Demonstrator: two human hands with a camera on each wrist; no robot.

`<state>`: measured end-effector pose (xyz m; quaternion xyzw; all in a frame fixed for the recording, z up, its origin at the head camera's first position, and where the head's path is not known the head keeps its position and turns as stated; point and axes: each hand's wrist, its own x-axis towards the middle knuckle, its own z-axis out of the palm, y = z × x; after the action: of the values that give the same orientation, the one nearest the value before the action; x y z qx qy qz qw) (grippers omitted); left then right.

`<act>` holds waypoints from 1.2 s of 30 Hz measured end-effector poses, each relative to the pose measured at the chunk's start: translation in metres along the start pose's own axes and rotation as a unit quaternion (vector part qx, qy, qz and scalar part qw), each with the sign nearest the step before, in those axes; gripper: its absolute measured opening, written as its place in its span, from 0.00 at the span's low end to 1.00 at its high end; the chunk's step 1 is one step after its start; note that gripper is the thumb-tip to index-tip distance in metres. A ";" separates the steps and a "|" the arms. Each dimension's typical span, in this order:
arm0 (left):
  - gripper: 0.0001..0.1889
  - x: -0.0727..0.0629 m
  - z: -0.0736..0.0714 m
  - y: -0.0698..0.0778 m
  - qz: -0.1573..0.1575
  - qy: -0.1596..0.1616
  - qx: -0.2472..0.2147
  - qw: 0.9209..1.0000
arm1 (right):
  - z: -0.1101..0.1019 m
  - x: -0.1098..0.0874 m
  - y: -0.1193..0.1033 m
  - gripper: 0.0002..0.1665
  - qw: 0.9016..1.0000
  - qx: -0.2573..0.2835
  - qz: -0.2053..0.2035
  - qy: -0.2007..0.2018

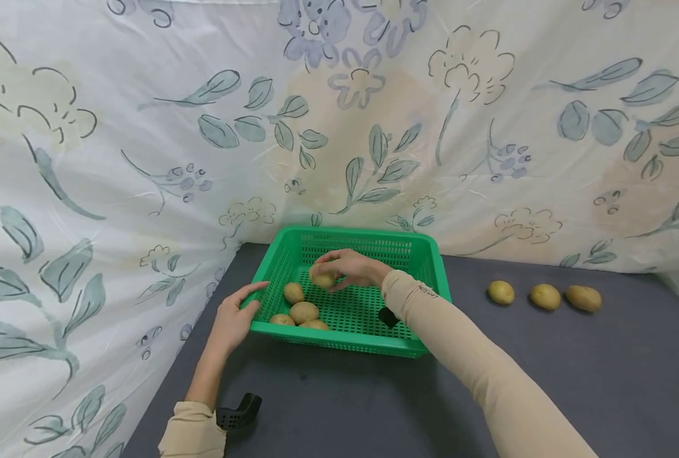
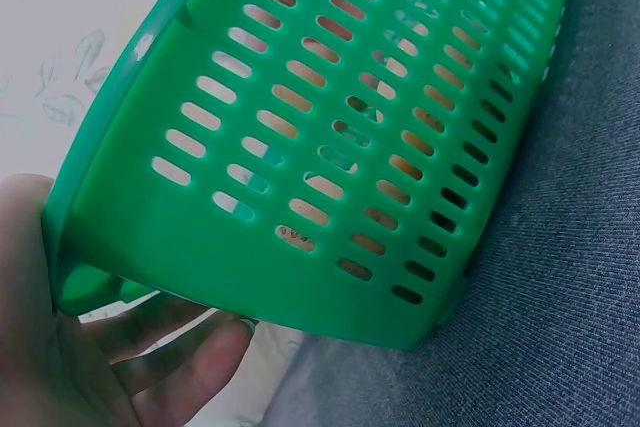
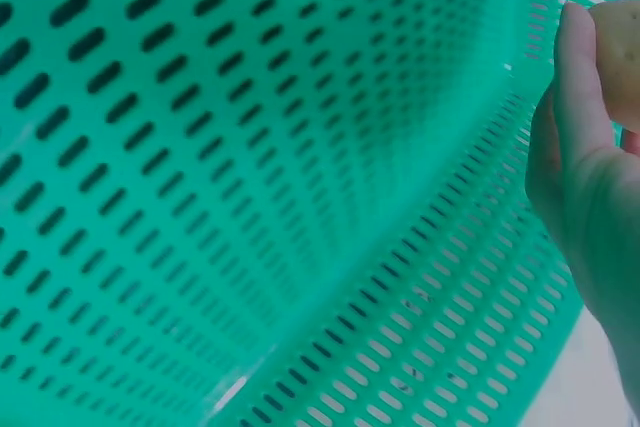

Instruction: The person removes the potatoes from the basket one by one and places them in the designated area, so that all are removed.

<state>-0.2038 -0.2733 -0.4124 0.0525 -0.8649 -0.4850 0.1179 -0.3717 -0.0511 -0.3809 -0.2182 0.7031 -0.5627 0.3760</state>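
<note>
Cloth (image 1: 350,184) along tabletop's (image 1: 345,407) far edge, potatoes (image 1: 304,312) in basket's (image 1: 339,337) near-left corner, left hand (image 1: 235,319) gripping rim, right hand (image 1: 355,266) holding another potato (image 1: 321,278)

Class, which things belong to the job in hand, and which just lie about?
Job:
- green rectangular plastic basket
- held yellow-brown oval potato
- four similar potatoes inside
- three similar potatoes outside, probably

Just around:
- white floral cloth
- dark grey tabletop

Green basket (image 1: 345,339) shared by all views, seen forward and down from the head, outer wall (image 2: 150,237) shown close from left wrist, inner wall (image 3: 235,277) close from right.
</note>
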 end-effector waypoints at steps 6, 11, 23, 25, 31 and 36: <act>0.21 -0.001 0.002 0.000 0.000 0.002 0.001 1.000 | -0.007 -0.007 -0.013 0.23 0.999 0.025 -0.017 0.012; 0.21 0.000 0.004 -0.001 0.002 0.004 0.000 1.000 | -0.017 -0.012 -0.022 0.21 0.997 0.055 -0.032 0.032; 0.22 0.000 0.006 -0.003 -0.002 0.003 0.007 1.000 | -0.038 -0.033 -0.039 0.25 0.990 0.119 -0.067 0.048; 0.22 0.000 0.005 -0.003 -0.003 0.002 0.005 1.000 | -0.042 -0.038 -0.040 0.25 0.988 0.127 -0.071 0.050; 0.22 0.000 0.004 -0.004 0.000 0.000 0.006 1.000 | -0.053 -0.052 -0.043 0.24 0.984 0.144 -0.090 0.056; 0.22 -0.001 0.003 -0.004 0.001 0.005 0.006 1.000 | -0.064 -0.063 -0.044 0.21 0.979 0.160 -0.103 0.068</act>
<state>-0.2035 -0.2725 -0.4171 0.0551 -0.8670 -0.4797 0.1226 -0.3874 0.0232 -0.3153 -0.1877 0.6019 -0.7168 0.2977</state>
